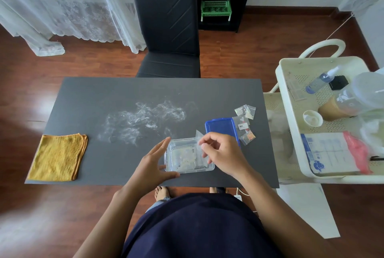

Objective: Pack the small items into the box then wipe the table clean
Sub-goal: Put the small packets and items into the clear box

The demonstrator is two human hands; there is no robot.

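Our left hand (154,162) rests spread against the clear box (188,157) on the table (104,95), while our right hand (221,153), directly above it, pinches a clear packet (199,137).

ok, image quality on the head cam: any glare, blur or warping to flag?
Head view: strong wide-angle warp, the table edges splay and the cart bows; window glare on the floor at left; soft blur toward the lower corners; right hand slightly blurred over the clear box; centre evenly lit.
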